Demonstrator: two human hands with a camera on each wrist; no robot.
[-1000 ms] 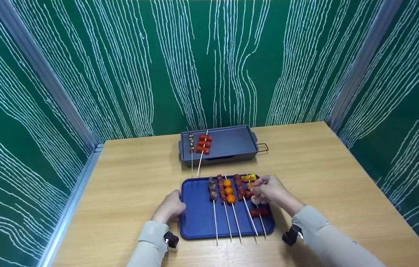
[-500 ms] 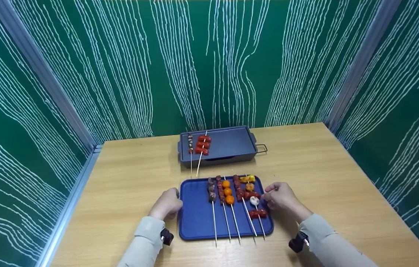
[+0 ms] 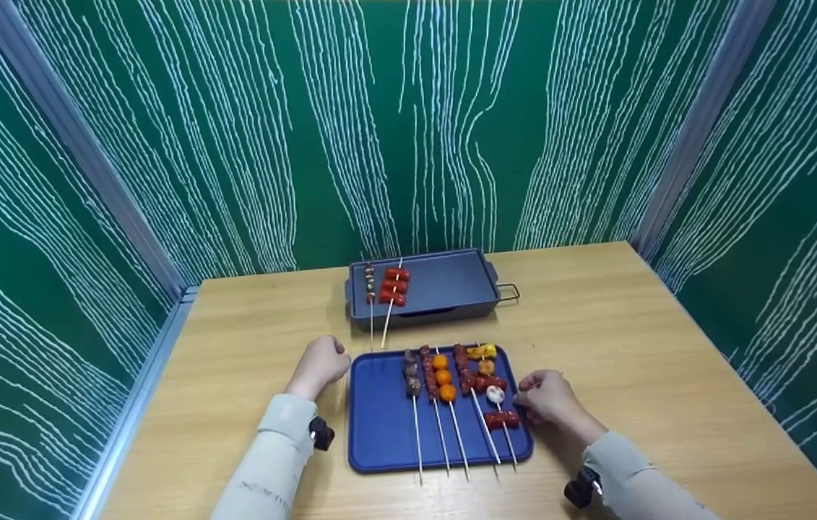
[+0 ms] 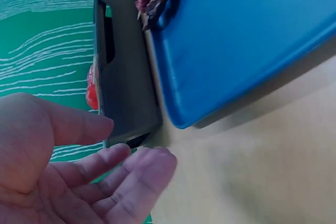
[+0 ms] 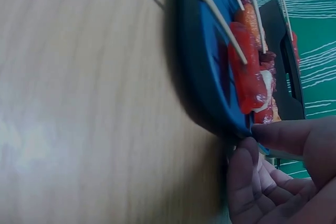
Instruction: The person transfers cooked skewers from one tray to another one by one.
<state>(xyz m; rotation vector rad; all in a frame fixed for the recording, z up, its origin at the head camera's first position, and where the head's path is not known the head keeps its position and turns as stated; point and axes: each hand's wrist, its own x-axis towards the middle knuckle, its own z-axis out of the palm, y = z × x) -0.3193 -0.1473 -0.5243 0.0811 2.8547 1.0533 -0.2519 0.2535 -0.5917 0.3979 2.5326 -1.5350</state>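
Observation:
A blue tray (image 3: 383, 433) lies on the table with several food skewers across its middle and right side. Orange balls (image 3: 443, 377) are threaded on one skewer, and a mixed skewer with sausage pieces (image 3: 501, 419) lies nearest the right rim. My right hand (image 3: 551, 399) pinches that right rim between thumb and finger, as the right wrist view shows. Just off the tray's far left corner is my left hand (image 3: 320, 365), touching nothing. Its loosely bent fingers (image 4: 147, 177) hold nothing in the left wrist view.
Behind the tray stands a dark grill (image 3: 451, 282) with a wire handle on its right. A sausage skewer (image 3: 395, 286) and a thinner skewer (image 3: 370, 283) lie on its left part, their sticks overhanging the front. Green walls (image 3: 444, 144) enclose the wooden table (image 3: 235, 347).
My right hand has left the mixed skewer, moved right and taken the tray's right rim. My left hand has let go of the left rim and moved away from me.

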